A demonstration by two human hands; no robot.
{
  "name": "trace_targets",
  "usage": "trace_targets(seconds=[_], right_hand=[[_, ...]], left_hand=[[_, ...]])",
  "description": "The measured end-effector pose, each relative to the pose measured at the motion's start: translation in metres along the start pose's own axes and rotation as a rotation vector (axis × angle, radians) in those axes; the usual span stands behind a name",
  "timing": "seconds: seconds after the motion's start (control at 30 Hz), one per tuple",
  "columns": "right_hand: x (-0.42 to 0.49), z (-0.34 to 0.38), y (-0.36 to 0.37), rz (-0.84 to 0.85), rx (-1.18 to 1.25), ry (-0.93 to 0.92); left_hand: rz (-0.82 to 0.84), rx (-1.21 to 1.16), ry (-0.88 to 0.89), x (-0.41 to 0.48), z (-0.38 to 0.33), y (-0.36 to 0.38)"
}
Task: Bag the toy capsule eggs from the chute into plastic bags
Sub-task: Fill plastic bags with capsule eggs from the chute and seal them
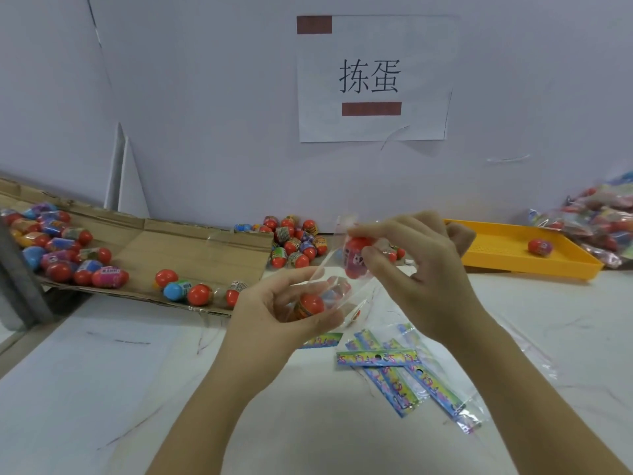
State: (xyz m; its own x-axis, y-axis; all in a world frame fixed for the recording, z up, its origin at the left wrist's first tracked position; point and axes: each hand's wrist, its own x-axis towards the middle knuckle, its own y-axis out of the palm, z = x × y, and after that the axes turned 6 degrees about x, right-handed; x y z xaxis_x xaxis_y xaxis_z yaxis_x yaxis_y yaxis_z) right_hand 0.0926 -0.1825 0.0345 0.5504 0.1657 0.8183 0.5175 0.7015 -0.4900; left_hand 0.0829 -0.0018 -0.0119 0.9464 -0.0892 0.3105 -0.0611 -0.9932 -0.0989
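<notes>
Head view: my left hand (274, 303) gripped a clear plastic bag (346, 286) holding one bagged egg (310, 305), above the tabletop's (301, 426) middle; my right hand's (424, 269) fingers (376, 231) pinched a red egg (356, 246) at the bag's mouth; loose eggs (61, 250) lay on the cardboard chute (191, 245) by the left edge.

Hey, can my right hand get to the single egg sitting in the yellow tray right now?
Probably not just yet. The right hand pinches a red egg at the mouth of the bag, so it is full. The way to the lone egg in the tray looks free; nothing lies between.
</notes>
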Motion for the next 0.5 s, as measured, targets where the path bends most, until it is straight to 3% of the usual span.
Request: trace_targets(seconds=[0.5], right_hand=[[-0.0084,0.0018,0.0026,0.383,0.039,0.025]], left_hand=[[0.002,-0.196,-0.067,0.0012,-0.0056,-0.0017]])
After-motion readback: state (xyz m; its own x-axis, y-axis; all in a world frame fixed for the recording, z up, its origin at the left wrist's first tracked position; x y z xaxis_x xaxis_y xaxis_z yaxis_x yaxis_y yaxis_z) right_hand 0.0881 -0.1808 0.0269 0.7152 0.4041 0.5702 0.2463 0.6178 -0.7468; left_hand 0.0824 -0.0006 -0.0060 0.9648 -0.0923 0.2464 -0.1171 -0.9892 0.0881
